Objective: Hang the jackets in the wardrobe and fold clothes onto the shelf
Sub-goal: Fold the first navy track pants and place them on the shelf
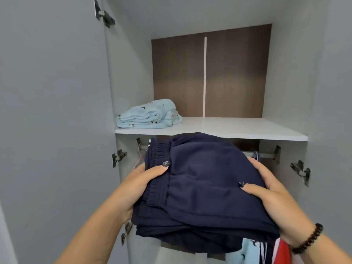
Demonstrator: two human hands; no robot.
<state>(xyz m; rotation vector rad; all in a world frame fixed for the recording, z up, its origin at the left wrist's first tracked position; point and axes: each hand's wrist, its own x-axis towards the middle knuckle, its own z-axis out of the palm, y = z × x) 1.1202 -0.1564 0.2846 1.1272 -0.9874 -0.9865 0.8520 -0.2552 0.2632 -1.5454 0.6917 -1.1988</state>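
A folded navy garment (pixel 205 187) with an elastic waistband is held in front of the open wardrobe, just below the white shelf (pixel 238 128). My left hand (pixel 133 183) grips its left edge, thumb on top. My right hand (pixel 270 189) grips its right edge, thumb lying on the fabric. A folded light-blue patterned garment (pixel 148 116) lies at the shelf's left end. Below the shelf a hanging rail (pixel 264 154) shows on the right, with hanger tops partly hidden behind the navy garment.
Open grey wardrobe doors (pixel 53 111) stand at both sides, with metal hinges (pixel 301 171) on the inner walls. The brown back panel (pixel 234 73) closes the shelf space. Striped and red-blue clothes (pixel 266 250) hang at the bottom right.
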